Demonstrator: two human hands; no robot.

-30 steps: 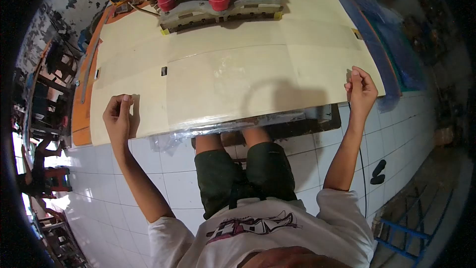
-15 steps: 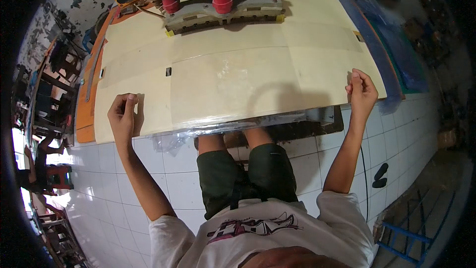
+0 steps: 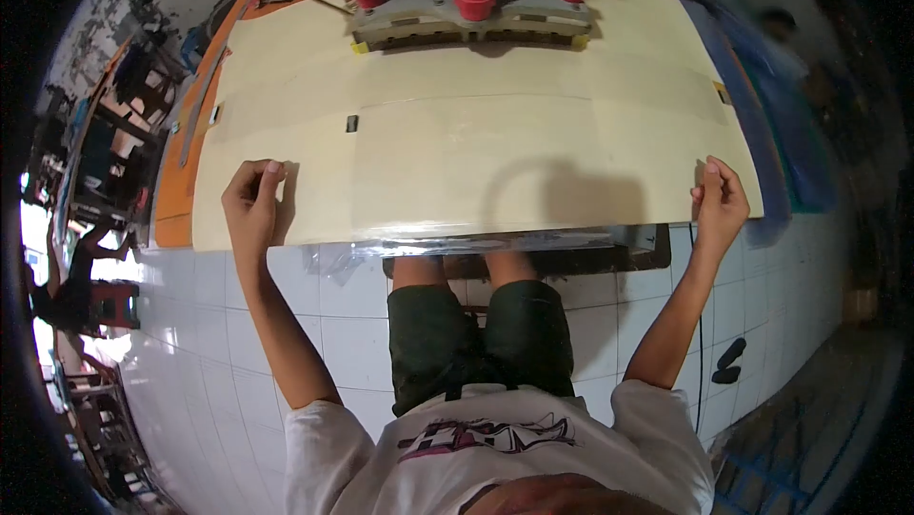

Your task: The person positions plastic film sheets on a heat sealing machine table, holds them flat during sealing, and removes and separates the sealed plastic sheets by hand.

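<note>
Our left hand [image 3: 253, 201] stayed pinched closed over the left end of the pale sheet [image 3: 476, 168] before us, our right hand [image 3: 721, 203] likewise near its right end, anything held unclear, and only our view had swung slightly, so handling seemed paused.

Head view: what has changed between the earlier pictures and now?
The view shifted: the flat cream sheet, the green-grey metal frame with red fittings, the left hand and the right hand appear further right, the sheet's front edge more level. No grasp visibly changed: both hands stay curled near the sheet's front corners.
</note>
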